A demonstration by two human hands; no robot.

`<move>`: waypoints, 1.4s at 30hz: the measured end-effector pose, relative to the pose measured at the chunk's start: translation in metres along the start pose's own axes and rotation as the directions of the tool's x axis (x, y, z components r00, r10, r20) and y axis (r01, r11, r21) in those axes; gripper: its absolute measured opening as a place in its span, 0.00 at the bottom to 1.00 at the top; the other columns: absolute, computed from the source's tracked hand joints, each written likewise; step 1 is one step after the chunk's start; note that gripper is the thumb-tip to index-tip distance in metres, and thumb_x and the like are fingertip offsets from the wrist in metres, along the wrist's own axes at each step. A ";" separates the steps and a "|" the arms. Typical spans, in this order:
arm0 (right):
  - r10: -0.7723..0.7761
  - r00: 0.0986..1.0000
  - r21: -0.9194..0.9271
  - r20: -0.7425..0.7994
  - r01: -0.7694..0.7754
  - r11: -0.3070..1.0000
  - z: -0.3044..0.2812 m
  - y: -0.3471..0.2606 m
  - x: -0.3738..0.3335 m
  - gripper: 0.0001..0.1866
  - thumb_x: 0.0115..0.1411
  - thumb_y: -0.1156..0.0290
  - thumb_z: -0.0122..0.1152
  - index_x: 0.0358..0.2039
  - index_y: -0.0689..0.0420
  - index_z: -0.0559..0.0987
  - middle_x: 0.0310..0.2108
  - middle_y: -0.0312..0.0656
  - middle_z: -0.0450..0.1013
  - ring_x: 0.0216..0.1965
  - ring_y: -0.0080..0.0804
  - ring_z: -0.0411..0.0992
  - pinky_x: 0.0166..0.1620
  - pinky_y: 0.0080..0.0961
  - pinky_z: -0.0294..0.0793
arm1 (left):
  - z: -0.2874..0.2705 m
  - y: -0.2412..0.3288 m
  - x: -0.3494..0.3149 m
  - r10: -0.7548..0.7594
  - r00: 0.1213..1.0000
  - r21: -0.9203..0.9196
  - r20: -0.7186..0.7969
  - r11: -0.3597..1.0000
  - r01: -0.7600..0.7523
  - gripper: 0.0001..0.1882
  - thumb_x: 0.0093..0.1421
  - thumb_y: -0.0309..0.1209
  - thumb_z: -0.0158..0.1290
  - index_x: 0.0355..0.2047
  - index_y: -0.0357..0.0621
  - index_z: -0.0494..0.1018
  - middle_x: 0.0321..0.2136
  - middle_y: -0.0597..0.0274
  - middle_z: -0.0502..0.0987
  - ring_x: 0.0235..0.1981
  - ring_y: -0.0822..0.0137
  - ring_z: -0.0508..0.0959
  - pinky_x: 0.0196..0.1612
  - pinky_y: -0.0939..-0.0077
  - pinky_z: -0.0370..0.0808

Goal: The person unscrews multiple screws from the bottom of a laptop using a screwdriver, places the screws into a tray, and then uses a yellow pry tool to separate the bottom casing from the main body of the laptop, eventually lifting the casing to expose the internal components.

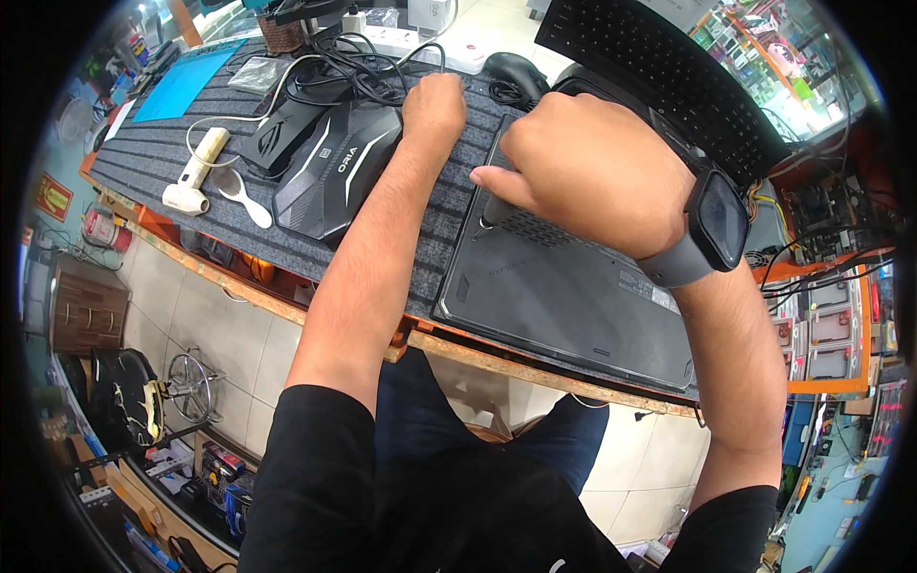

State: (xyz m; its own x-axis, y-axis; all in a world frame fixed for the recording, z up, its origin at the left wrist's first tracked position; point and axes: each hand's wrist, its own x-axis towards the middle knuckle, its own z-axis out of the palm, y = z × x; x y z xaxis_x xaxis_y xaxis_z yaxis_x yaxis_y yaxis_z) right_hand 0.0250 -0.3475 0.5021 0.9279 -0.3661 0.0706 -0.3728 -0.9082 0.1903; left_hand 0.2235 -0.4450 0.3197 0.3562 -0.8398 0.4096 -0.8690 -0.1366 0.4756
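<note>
A black laptop (573, 296) lies upside down on the ribbed grey mat, its vented bottom cover facing up. Over its far left part, my right hand (583, 172) is closed around a dark screwdriver (493, 211) held upright, tip down on the cover. My fist hides most of its handle. A smartwatch (718, 222) sits on that wrist. To the left, my left hand (436, 107) is closed in a fist beside an angular black case (339, 177) with silver lines. Whatever those fingers hold, if anything, is hidden.
Left of the case are a black power adapter (283, 134), a cream handheld blower (194, 181) and a white-handled brush (246, 199). Behind lie tangled black cables (358, 72), a blue mat (189, 81) and a black mouse (516, 72). A black keyboard (659, 67) stands tilted at far right.
</note>
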 end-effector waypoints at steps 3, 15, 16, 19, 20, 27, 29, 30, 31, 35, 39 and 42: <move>-0.057 0.998 0.017 0.014 0.056 0.998 -0.001 -0.001 0.001 0.19 0.65 0.56 0.64 0.28 0.61 0.83 0.24 0.53 0.77 0.31 0.54 0.78 0.38 0.45 0.79 | -0.002 0.002 -0.002 -0.010 1.000 0.017 -0.018 1.000 0.011 0.07 0.61 0.26 0.55 0.35 0.39 0.82 0.41 0.43 0.82 0.45 0.45 0.84 0.48 0.54 0.81; -0.150 0.986 0.360 0.070 0.116 0.926 0.006 0.006 -0.007 0.09 0.62 0.69 0.66 0.36 0.60 0.76 0.34 0.49 0.76 0.39 0.53 0.76 0.41 0.46 0.74 | -0.004 0.000 0.000 -0.164 0.982 -0.140 -0.096 0.979 0.150 0.09 0.59 0.23 0.56 0.41 0.42 0.72 0.36 0.40 0.82 0.42 0.36 0.81 0.47 0.45 0.76; -0.039 0.967 0.267 0.252 -0.031 0.963 -0.008 0.000 -0.002 0.08 0.61 0.72 0.66 0.38 0.59 0.75 0.37 0.48 0.74 0.41 0.52 0.75 0.42 0.44 0.74 | -0.004 -0.002 0.001 -0.171 0.978 -0.154 -0.117 0.976 0.152 0.10 0.59 0.25 0.60 0.39 0.43 0.71 0.35 0.41 0.82 0.42 0.37 0.82 0.46 0.46 0.77; -0.060 0.971 0.310 0.231 -0.015 0.951 -0.003 0.005 -0.011 0.07 0.65 0.69 0.61 0.41 0.58 0.76 0.37 0.48 0.74 0.41 0.52 0.75 0.42 0.44 0.74 | -0.004 -0.001 0.001 -0.183 0.977 -0.166 -0.112 0.973 0.163 0.11 0.58 0.27 0.62 0.39 0.44 0.72 0.34 0.42 0.82 0.42 0.38 0.82 0.46 0.46 0.77; -0.140 0.989 0.414 0.051 0.106 0.904 0.005 0.013 -0.021 0.09 0.67 0.66 0.59 0.40 0.58 0.76 0.33 0.50 0.76 0.38 0.54 0.76 0.41 0.46 0.74 | -0.002 0.002 0.000 -0.176 0.977 -0.173 -0.123 0.973 0.154 0.11 0.58 0.28 0.63 0.38 0.44 0.72 0.33 0.43 0.83 0.41 0.39 0.82 0.45 0.47 0.77; -0.049 0.991 0.350 0.127 0.002 0.937 0.006 0.010 -0.021 0.08 0.67 0.66 0.60 0.38 0.58 0.78 0.32 0.51 0.76 0.37 0.55 0.78 0.40 0.46 0.76 | 0.008 -0.004 0.010 -0.207 0.966 -0.183 -0.154 0.967 0.178 0.10 0.59 0.29 0.63 0.38 0.45 0.72 0.32 0.49 0.84 0.39 0.42 0.83 0.43 0.49 0.77; -0.233 0.965 0.422 -0.120 0.262 0.868 0.017 0.018 -0.021 0.11 0.68 0.64 0.58 0.37 0.60 0.79 0.27 0.53 0.78 0.33 0.56 0.79 0.36 0.48 0.76 | 0.014 0.002 0.017 -0.163 0.975 -0.134 -0.149 0.981 0.143 0.10 0.59 0.30 0.62 0.38 0.45 0.73 0.33 0.50 0.84 0.39 0.43 0.83 0.42 0.49 0.78; -0.218 0.965 0.448 -0.145 0.260 0.855 0.019 0.018 -0.022 0.12 0.69 0.63 0.58 0.37 0.60 0.78 0.28 0.52 0.77 0.34 0.56 0.78 0.37 0.48 0.75 | 0.018 0.004 0.019 -0.142 0.979 -0.108 -0.143 0.986 0.127 0.10 0.60 0.30 0.62 0.38 0.45 0.73 0.33 0.50 0.84 0.39 0.43 0.84 0.42 0.49 0.78; -0.201 0.965 0.473 -0.169 0.259 0.842 0.021 0.015 -0.021 0.12 0.69 0.62 0.57 0.36 0.59 0.77 0.29 0.52 0.77 0.35 0.56 0.77 0.39 0.47 0.75 | 0.020 0.004 0.021 -0.135 0.981 -0.093 -0.142 0.988 0.123 0.10 0.60 0.30 0.62 0.39 0.45 0.73 0.33 0.51 0.84 0.38 0.43 0.84 0.41 0.49 0.79; -0.022 0.952 0.235 0.304 -0.053 0.970 -0.008 0.001 -0.003 0.09 0.69 0.65 0.58 0.37 0.58 0.75 0.32 0.49 0.75 0.38 0.53 0.76 0.41 0.45 0.74 | 0.020 -0.002 0.020 -0.104 0.988 0.001 -0.114 0.994 0.105 0.08 0.62 0.29 0.58 0.40 0.45 0.73 0.33 0.48 0.84 0.38 0.42 0.84 0.41 0.48 0.80; -0.320 0.934 0.436 -0.155 0.356 0.827 0.015 0.009 -0.013 0.15 0.72 0.60 0.52 0.38 0.60 0.76 0.25 0.51 0.76 0.31 0.55 0.77 0.36 0.48 0.75 | 0.015 0.010 0.021 -0.051 0.996 0.080 -0.070 0.995 0.057 0.06 0.66 0.25 0.49 0.41 0.42 0.73 0.33 0.41 0.83 0.39 0.42 0.85 0.42 0.49 0.82; -0.044 0.991 0.294 0.130 0.004 0.956 -0.002 -0.005 -0.014 0.09 0.70 0.66 0.55 0.39 0.58 0.76 0.32 0.51 0.77 0.34 0.54 0.77 0.39 0.46 0.76 | 0.011 0.009 0.020 -0.046 0.997 0.111 -0.056 0.992 0.052 0.06 0.66 0.25 0.49 0.41 0.41 0.73 0.33 0.41 0.83 0.39 0.41 0.85 0.41 0.49 0.82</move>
State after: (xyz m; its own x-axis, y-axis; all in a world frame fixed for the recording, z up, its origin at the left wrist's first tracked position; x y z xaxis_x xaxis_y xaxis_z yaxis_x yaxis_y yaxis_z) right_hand 0.0139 -0.3379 0.5020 0.9347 -0.3493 -0.0659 -0.3546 -0.9290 -0.1055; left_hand 0.2187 -0.4692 0.3236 0.4148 -0.8017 0.4303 -0.8818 -0.2377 0.4073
